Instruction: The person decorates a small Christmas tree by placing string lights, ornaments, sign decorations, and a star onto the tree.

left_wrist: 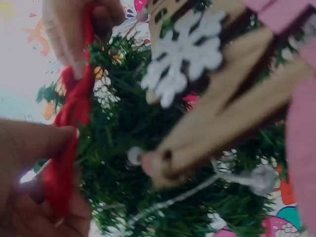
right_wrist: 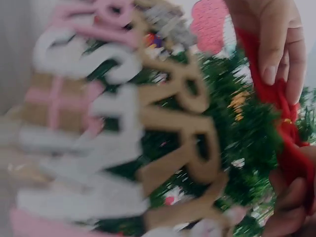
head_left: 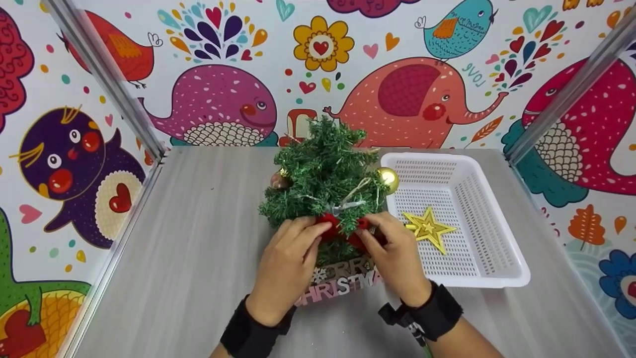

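Observation:
A small green Christmas tree [head_left: 323,164] stands in front of me. Across its lower front is a red bow [right_wrist: 287,126] with a small gold centre. My left hand [head_left: 290,263] pinches one end of the bow, and my right hand [head_left: 400,253] pinches the other. In the left wrist view, thumb and fingers of the left hand [left_wrist: 34,173] fold over the red cloth. Below the bow, a wooden Merry Christmas sign [head_left: 344,284] with pink and white letters hangs at the tree's front, partly behind the hands. A white snowflake [left_wrist: 185,57] decorates it.
To the right of the tree is a white perforated basket [head_left: 502,233] with a gold star [head_left: 429,228] inside. A gold ball [head_left: 388,180] hangs on the tree's right side, a brownish ball [head_left: 279,180] on its left. Printed panels [head_left: 213,104] surround the grey table [head_left: 198,238].

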`<state>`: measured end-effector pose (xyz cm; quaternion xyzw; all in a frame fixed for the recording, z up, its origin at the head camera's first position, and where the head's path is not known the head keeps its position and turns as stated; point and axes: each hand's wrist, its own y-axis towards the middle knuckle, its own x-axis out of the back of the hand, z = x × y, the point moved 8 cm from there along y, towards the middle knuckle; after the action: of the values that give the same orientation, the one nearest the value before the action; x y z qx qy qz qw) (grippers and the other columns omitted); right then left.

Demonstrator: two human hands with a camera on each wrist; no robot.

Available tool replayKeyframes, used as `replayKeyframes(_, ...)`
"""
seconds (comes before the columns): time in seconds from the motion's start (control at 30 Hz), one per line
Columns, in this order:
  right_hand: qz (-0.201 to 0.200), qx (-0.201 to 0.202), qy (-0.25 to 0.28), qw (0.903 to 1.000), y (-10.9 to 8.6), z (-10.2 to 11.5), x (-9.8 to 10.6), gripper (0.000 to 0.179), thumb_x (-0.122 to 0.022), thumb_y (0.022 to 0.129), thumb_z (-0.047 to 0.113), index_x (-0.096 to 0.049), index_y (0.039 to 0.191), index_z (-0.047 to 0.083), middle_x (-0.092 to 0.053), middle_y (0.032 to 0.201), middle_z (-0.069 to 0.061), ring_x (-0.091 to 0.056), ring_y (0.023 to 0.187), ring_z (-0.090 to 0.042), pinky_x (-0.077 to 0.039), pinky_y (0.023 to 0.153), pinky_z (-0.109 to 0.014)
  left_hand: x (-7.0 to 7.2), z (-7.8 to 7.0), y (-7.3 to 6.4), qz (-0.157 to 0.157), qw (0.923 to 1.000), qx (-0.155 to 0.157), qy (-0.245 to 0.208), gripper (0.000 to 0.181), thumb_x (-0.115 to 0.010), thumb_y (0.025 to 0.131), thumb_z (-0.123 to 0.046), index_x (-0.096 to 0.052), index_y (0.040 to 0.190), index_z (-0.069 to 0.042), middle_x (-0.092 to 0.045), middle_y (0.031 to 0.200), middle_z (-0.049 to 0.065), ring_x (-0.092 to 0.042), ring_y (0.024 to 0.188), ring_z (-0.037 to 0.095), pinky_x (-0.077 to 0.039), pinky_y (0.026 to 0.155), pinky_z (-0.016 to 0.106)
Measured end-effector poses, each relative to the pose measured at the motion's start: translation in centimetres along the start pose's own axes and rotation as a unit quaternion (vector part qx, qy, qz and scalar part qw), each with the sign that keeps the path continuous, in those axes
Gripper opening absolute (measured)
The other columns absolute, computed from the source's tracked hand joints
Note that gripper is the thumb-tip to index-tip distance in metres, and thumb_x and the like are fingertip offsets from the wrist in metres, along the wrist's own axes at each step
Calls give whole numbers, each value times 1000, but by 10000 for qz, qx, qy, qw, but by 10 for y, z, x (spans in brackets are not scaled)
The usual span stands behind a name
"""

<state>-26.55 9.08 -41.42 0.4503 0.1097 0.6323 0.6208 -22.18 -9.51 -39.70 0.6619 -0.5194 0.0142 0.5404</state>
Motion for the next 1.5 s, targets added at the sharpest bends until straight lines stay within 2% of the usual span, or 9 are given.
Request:
replayKeyframes(0.1,-114,129,44,9998,-5,-2,-2,37,-81,80,-10,-72,113,2,-71,91,-6,-53,63,-7,-44,55,-14,-6,8,-7,186,9991,272,-281,37,-72,91,7,-75,123,-11,-72,119,11,-67,111,25,-57,101,43)
replayKeyframes(0.2,-258,230,74,9994,-11,-3,-3,44,-83,78,-10,-70,118,1,-67,88,-7,-47,58,-8,-39,52,-16,-10,13,-16,126,9969,522,-581,40,-70,91,10,-75,125,-11,-71,122,13,-67,115,29,-56,103,47)
replayKeyframes(0.43,-437,192,60,9988,-18,-4,-4,43,-80,80,-13,-68,119,0,-69,96,-10,-58,75,-14,-46,63,-17,-16,23,-32,-236,9878,1016,-1157,39,-73,89,9,-75,124,-9,-71,125,14,-68,117,32,-59,97,45)
replayKeyframes(0.6,-490,172,103,9986,-17,-5,-4,35,-79,81,-13,-71,113,0,-69,98,-12,-60,88,-19,-47,75,-19,-19,26,-39,-332,9845,1250,-1186,35,-74,88,7,-77,119,-9,-70,127,13,-66,118,30,-59,96,46)
replayKeyframes(0.87,-661,-130,512,9964,-15,-10,10,32,-71,87,-17,-72,114,0,-67,99,-12,-61,93,-11,-50,81,-15,-13,26,-37,-409,9819,1277,-1335,26,-71,94,1,-77,117,-10,-67,132,12,-65,122,28,-59,94,40)
replayKeyframes(1.1,-720,-210,486,9960,-13,-20,26,28,-67,89,-17,-71,113,-5,-69,100,-15,-61,94,-11,-50,86,-17,-7,27,-39,-578,9823,1236,-1281,23,-69,97,-2,-75,118,-8,-67,130,9,-65,119,24,-59,93,35)
replayKeyframes(1.3,-852,-166,-3,9962,12,-46,71,24,-67,87,-18,-70,110,-9,-68,92,-20,-58,89,1,-49,82,-13,11,36,-54,-874,9871,1189,-616,25,-70,96,-1,-73,119,-7,-68,127,9,-62,121,26,-49,102,38)
replayKeyframes(1.4,-713,-324,-594,9952,32,-70,95,25,-68,89,-13,-71,113,-8,-68,92,-18,-55,86,-2,-45,78,-13,17,47,-66,-872,9822,1543,-619,24,-68,97,-1,-72,120,-5,-67,128,11,-60,123,28,-45,108,30)
replayKeyframes(1.5,-13,-833,-1173,9896,43,-110,103,28,-70,94,-3,-69,122,-5,-67,100,-18,-58,88,-14,-48,77,-22,18,58,-78,-701,9738,2021,-776,22,-65,101,-4,-71,122,-4,-66,128,11,-61,124,28,-42,109,25)
